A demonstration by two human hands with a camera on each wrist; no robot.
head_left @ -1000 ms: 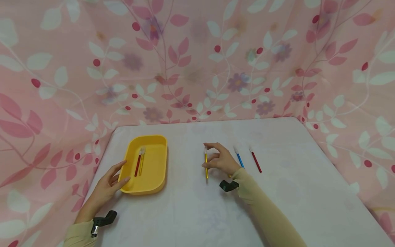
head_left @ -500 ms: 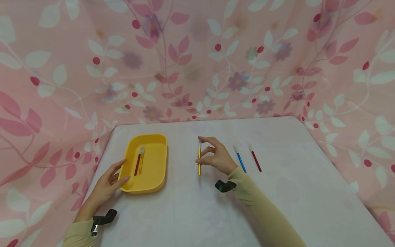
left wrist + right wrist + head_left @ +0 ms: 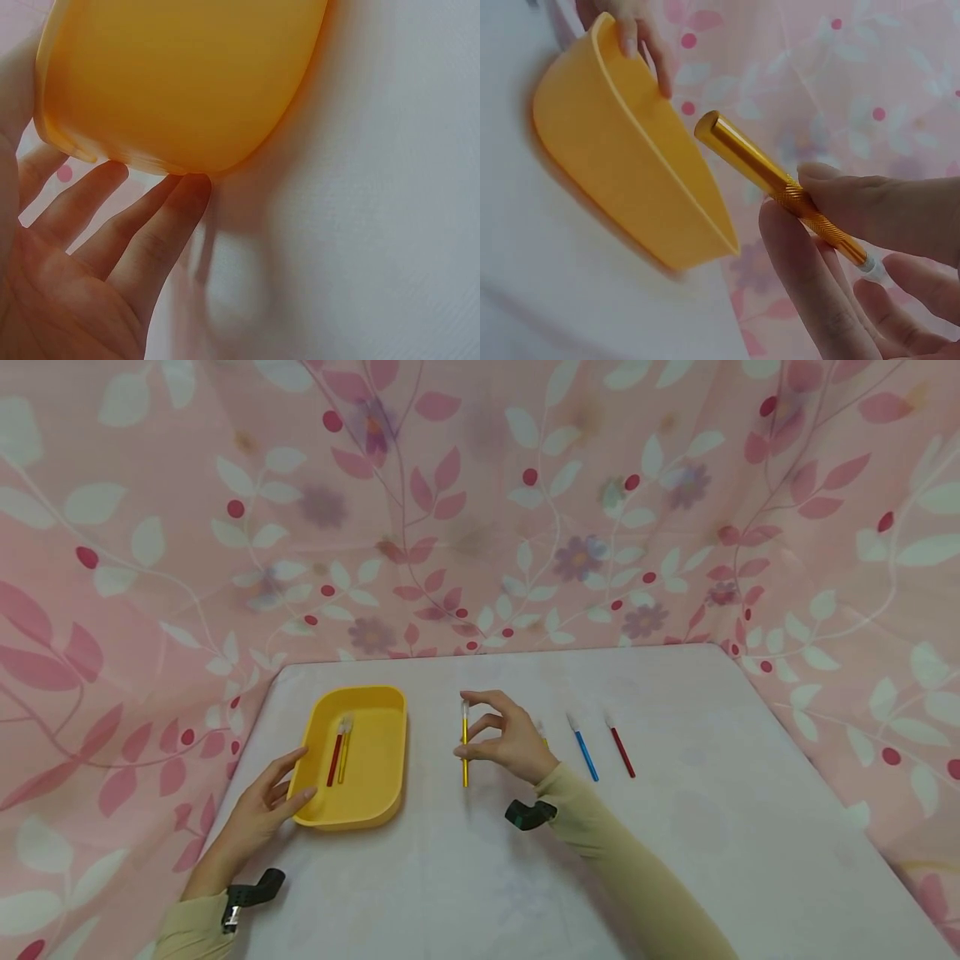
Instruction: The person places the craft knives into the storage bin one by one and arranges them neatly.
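Note:
My right hand (image 3: 510, 739) pinches a gold craft knife (image 3: 465, 752) between thumb and fingers, above the table. In the right wrist view, the craft knife (image 3: 742, 154) shows a round metal butt, a knurled band and a clear cap at the far end, partly hidden by the fingers. At the left, my left hand (image 3: 258, 806) holds the side of a yellow tray (image 3: 386, 814), thumb over the rim. In the left wrist view its fingertips (image 3: 196, 187) touch the tray's outer wall. Inside the tray lie a red craft knife (image 3: 333, 760) and a gold one (image 3: 344, 757), side by side.
On the white table (image 3: 450, 885), a blue craft knife (image 3: 587, 755) and a red one (image 3: 622, 751) lie right of my right hand. Another yellow one (image 3: 542, 731) is mostly hidden behind that hand. A pink floral cloth (image 3: 465, 527) stands behind and at the sides.
My right hand has carried the gold craft knife left, closer to the tray, and a little upward in view. The left hand and tray have stayed in place.

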